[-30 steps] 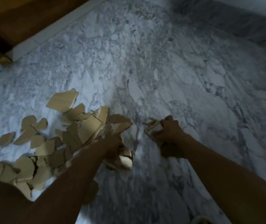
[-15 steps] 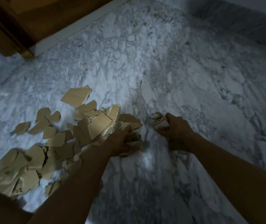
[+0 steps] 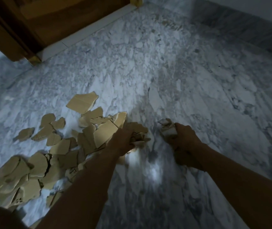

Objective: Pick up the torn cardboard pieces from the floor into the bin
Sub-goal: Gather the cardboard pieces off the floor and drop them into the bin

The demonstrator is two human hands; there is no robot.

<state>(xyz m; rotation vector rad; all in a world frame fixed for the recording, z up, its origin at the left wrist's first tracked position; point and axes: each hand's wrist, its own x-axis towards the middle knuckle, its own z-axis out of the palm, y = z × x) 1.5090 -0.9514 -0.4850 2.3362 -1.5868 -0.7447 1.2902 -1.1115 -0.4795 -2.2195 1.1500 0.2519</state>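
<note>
**Torn cardboard pieces (image 3: 61, 146) heaped on the marble floor (image 3: 165, 71)**

The lower-left pieces are blurred, and the left forearm (image 3: 85, 187) covers some. The left hand (image 3: 123, 139) grips a bunch (image 3: 138, 129) at the right edge of the heap, its fingers hidden. The right hand (image 3: 183, 138) is closed tightly around a crumpled wad (image 3: 167, 131).

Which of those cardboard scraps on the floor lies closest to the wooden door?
The large creased piece at the far tip of the pile; every other scrap lies nearer the person.
</note>
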